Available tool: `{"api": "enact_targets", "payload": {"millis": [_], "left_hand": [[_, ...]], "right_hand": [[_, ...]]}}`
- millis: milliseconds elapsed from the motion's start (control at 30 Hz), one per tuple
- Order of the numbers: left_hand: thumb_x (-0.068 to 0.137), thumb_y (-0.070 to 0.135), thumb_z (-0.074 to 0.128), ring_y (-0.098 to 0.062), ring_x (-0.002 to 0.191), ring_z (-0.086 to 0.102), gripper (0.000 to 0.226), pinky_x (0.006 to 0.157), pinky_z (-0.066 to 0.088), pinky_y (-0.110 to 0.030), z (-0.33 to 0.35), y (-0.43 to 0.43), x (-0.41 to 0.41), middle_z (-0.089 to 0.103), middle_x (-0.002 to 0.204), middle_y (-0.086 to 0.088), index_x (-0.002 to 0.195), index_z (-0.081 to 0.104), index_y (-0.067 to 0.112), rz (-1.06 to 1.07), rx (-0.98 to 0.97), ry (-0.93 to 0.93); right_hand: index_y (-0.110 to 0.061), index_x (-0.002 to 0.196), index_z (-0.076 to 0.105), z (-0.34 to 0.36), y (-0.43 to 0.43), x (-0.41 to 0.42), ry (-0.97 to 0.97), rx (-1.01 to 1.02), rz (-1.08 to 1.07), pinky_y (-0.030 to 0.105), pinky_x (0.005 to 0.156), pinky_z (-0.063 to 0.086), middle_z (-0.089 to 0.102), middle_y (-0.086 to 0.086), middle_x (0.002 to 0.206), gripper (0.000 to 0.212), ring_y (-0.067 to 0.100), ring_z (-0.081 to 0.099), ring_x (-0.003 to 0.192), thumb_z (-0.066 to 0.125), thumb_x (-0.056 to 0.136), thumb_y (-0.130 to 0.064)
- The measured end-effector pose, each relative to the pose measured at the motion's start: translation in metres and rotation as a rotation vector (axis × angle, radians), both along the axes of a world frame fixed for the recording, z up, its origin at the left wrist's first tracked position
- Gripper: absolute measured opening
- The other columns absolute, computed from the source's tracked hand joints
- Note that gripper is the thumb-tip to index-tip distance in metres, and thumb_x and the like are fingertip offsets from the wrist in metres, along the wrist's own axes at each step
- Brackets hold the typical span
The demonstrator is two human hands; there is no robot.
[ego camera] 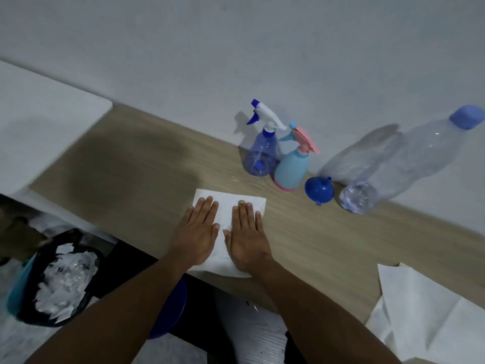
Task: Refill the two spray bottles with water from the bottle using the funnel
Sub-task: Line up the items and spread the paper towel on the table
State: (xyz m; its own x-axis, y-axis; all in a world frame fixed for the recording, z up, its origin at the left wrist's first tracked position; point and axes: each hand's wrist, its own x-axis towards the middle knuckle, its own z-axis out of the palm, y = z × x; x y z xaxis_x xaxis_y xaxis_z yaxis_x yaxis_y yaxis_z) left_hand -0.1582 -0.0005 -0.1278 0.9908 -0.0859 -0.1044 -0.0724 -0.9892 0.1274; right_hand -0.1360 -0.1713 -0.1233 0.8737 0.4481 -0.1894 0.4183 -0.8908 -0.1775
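Head view: funnel [319,189] on the bench [136,164], spout up, just left of the water bottle [409,158] and just right of the light-blue spray bottle [291,166]; clear blue spray bottle [261,153] further left again. Beyond and rightward of both hands, right hand [248,232] nearer. Left hand [198,229] and right hand pressed flat, fingers spread, gripping nothing, on a paper towel [225,206] short of the funnel. Caps seemingly on.
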Motion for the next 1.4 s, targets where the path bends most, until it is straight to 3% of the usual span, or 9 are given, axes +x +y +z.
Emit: {"api": "enact_targets", "payload": {"millis": [133,367,567,733,967,1133,1233,1333,1400], "left_hand": [[0.098,0.047,0.002,-0.023,0.154,0.002,0.069,0.121,0.003,-0.041,0.001,0.027,0.033,0.002,0.166,-0.007,0.158,0.008,0.012,0.029,-0.004,0.02],[0.099,0.051,0.005,-0.021,0.154,0.007,0.069,0.121,0.007,-0.036,0.003,0.047,0.05,0.013,0.166,-0.004,0.157,0.018,0.016,-0.007,-0.082,-0.004],[0.09,0.036,0.054,-0.022,0.148,0.029,0.071,0.119,0.027,-0.036,0.02,0.061,0.017,0.036,0.158,-0.005,0.154,0.031,0.015,-0.065,-0.319,-0.005],[0.085,0.035,0.044,-0.021,0.12,0.057,0.054,0.101,0.05,-0.035,0.019,0.05,-0.027,0.065,0.13,-0.002,0.133,0.061,0.016,-0.054,-0.382,-0.126],[0.086,0.015,0.059,-0.014,0.094,0.061,0.02,0.083,0.052,-0.03,0.012,0.012,-0.085,0.074,0.095,0.005,0.096,0.076,0.02,-0.009,-0.479,-0.167],[0.088,0.009,0.064,-0.014,0.095,0.064,0.016,0.089,0.047,-0.024,0.021,-0.039,-0.128,0.073,0.099,0.001,0.099,0.076,0.012,0.052,-0.614,-0.055],[0.086,0.008,0.07,-0.004,0.087,0.065,0.015,0.08,0.047,-0.013,0.03,-0.079,-0.157,0.07,0.092,0.01,0.099,0.076,0.011,0.137,-0.646,0.047],[0.079,0.008,0.075,0.014,0.076,0.06,0.019,0.07,0.042,-0.002,0.031,-0.126,-0.19,0.061,0.081,0.026,0.096,0.077,0.017,0.225,-0.68,0.157],[0.076,0.01,0.075,0.017,0.076,0.06,0.021,0.067,0.041,0.002,0.029,-0.159,-0.211,0.061,0.078,0.027,0.092,0.074,0.025,0.235,-0.692,0.25]], "right_hand": [[-0.005,0.157,0.002,0.002,0.029,0.036,-0.015,-0.01,0.024,0.048,0.125,0.0,-0.005,0.015,0.166,0.077,0.03,-0.007,0.154,-0.006,0.095,-0.049],[-0.013,0.159,0.009,0.012,0.025,0.061,0.048,0.085,0.094,0.045,0.126,0.003,-0.001,0.01,0.167,0.066,0.026,-0.006,0.154,0.018,0.106,-0.05],[-0.022,0.158,0.018,0.034,-0.019,0.044,0.16,0.179,0.24,0.033,0.122,0.016,0.017,0.0,0.166,0.075,0.019,0.011,0.154,0.045,0.097,-0.057],[-0.019,0.151,0.038,0.025,-0.039,0.002,0.053,0.289,0.245,0.034,0.115,0.035,0.043,0.003,0.154,0.057,0.022,0.036,0.143,0.052,0.098,-0.035],[-0.024,0.117,0.068,0.013,-0.075,-0.067,-0.166,0.416,0.202,0.025,0.083,0.056,0.069,-0.005,0.118,0.036,0.015,0.059,0.115,0.07,0.083,-0.011],[-0.02,0.105,0.072,0.011,-0.116,-0.107,-0.01,0.589,-0.007,0.018,0.087,0.047,0.071,-0.004,0.109,0.029,0.01,0.058,0.103,0.061,0.084,-0.003],[-0.016,0.092,0.073,0.031,-0.153,-0.14,0.131,0.741,-0.115,0.014,0.077,0.043,0.074,-0.004,0.092,0.02,0.005,0.063,0.087,0.058,0.093,-0.004],[-0.035,0.079,0.068,0.029,-0.2,-0.188,0.275,0.835,-0.291,0.017,0.07,0.048,0.072,-0.019,0.079,0.03,-0.005,0.065,0.075,0.062,0.091,-0.008],[-0.036,0.073,0.068,0.014,-0.235,-0.223,0.36,0.847,-0.45,0.022,0.071,0.051,0.072,-0.017,0.075,0.03,-0.002,0.066,0.073,0.064,0.088,-0.01]]}}
